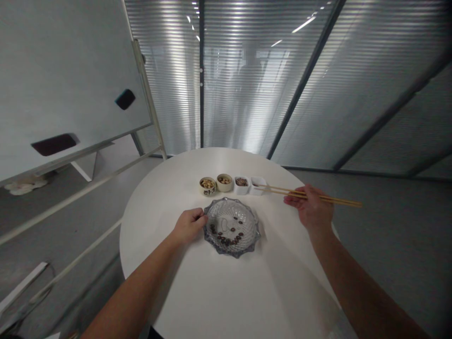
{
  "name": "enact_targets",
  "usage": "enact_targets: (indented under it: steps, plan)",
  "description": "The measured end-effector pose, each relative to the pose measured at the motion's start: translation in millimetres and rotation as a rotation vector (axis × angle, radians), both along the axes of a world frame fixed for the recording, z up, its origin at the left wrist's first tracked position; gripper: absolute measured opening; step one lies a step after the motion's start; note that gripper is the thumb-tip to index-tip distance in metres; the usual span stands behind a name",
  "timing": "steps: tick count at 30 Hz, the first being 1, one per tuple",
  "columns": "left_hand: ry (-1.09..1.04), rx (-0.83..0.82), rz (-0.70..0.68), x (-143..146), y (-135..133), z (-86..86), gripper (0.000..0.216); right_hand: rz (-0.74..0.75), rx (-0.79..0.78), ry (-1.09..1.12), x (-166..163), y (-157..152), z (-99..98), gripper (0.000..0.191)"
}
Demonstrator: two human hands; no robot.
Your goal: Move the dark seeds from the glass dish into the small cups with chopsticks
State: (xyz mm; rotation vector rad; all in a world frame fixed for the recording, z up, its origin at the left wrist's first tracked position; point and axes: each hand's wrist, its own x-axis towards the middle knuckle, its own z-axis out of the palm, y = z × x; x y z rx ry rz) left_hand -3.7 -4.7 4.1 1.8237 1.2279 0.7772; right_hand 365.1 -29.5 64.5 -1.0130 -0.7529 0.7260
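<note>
A round white table (pixel 226 292) carries a scalloped glass dish (pixel 256 230), which sits near its middle, just in front of the person. Dark beans (pixel 226 240) lie in the dish, most of them in a curved line along the near side and a few more scattered toward the centre. The left hand (pixel 189 227) rests on the table at the dish's left rim, knuckles up, its fingers curled together and touching the glass; whether they pinch the rim does not show. The right hand (pixel 312 210) is to the right of the dish and apart from it, with its fingers closed on a pair of chopsticks (pixel 339 201). The sticks lie nearly level, butts out past the table's right edge, tips pointing left. The tips reach the rightmost of four small cups lined up just behind the dish: a white square cup (pixel 258 184), which holds little. Next to it stands a second square cup (pixel 242 184) with dark pieces, then a round cup (pixel 224 182) and a printed round cup (pixel 207 186), both holding pale nuts or beans. A whiteboard (pixel 63 70) stands to the left, with a dark eraser (pixel 125 99) on it. Behind the table runs a glass wall with blinds (pixel 247 94).
</note>
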Motion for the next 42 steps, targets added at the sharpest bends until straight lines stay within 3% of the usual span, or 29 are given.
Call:
enact_targets:
  steps: [4,8,20,30,35,42]
  plan:
    - [-0.005,-0.001,0.0,-0.6,0.4,-0.6,0.029,0.146,-0.119,-0.095,-35.4,-38.8,-4.2,0.034]
    - [-0.01,0.014,0.008,-1.2,0.1,0.7,0.03,0.223,-0.199,-0.208,-56.7,-54.9,-9.8,0.037]
    - [-0.012,0.016,0.029,0.5,1.1,-3.7,0.029,0.211,-0.306,-0.301,-66.7,-45.4,-7.3,0.047]
    - [-0.022,0.028,0.021,-0.6,1.3,-5.1,0.03,0.182,-0.263,-0.261,-67.1,-46.1,-17.9,0.043]
    - [-0.017,0.019,0.02,0.0,1.2,-5.3,0.029,0.248,-0.208,-0.17,-70.6,-47.1,-14.5,0.038]
    - [0.002,0.037,-0.002,-0.5,0.6,-0.6,0.03,0.395,-0.255,-0.21,-97.1,-40.6,-1.1,0.042]
